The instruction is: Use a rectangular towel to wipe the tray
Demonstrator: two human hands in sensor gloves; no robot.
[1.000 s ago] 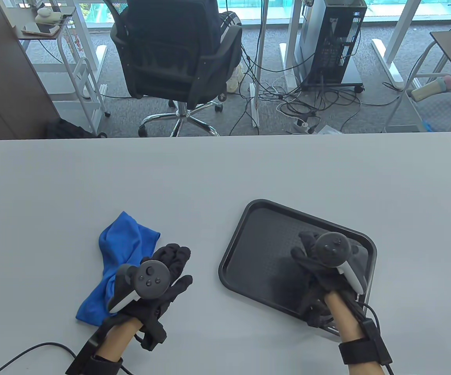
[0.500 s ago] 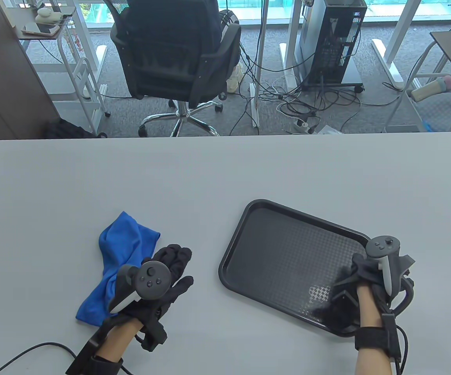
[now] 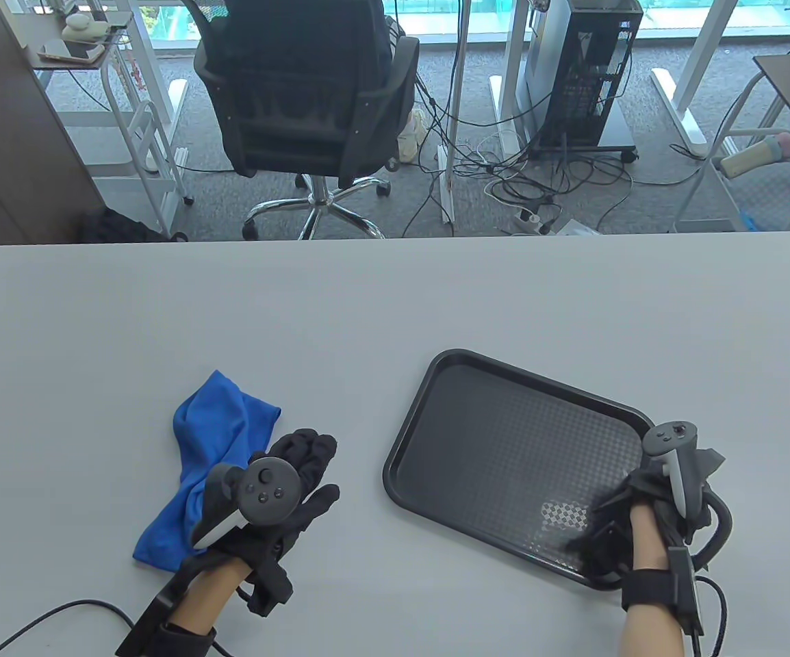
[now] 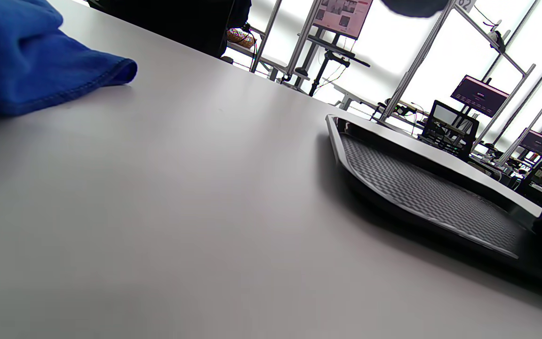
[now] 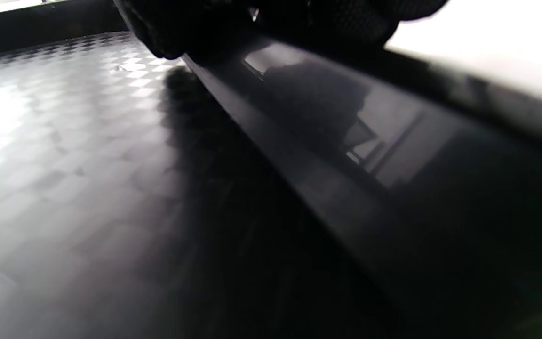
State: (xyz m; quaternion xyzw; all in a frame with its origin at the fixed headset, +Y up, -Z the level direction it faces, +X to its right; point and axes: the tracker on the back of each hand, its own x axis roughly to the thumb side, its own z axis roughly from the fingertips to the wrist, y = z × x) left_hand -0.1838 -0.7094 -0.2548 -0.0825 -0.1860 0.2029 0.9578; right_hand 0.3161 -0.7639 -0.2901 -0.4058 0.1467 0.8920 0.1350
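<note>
Tray: black, rectangular, rounded corners, textured floor, raised rim. Flat on the grey table, turned at an angle, near-right part of the tabletop.
Tray in left wrist view: seen low from its left side, floor pattern and rim clear, nothing on the visible part.
Tray in right wrist view: glossy patterned floor with the rim running diagonally across.
Towel: blue, crumpled, bunched not spread. On the table left of the tray, well apart from it, not touching it.
Towel in left wrist view: one hemmed edge lying on the table, top-left corner.
Left hand: black glove, tracker on its back. Left of the tray, resting over the towel's right side. Fingers extended and loosely spread, pointing away from the person; cannot tell if any of them pinch cloth.
Right hand: black glove, tracker on its back, turned on edge. At the tray's near-right corner, over the rim.
Right fingers: dark glove tips at the top edge of the right wrist view, on or just above the rim; curled downward. Cannot tell if they actually clamp the rim.
Gap: bare table between towel and tray.
Office chair: black, on the floor beyond the table's far edge, farther back than the tray and to its left.
Computer tower: on the floor behind the tray's side of the table, cables around it.
</note>
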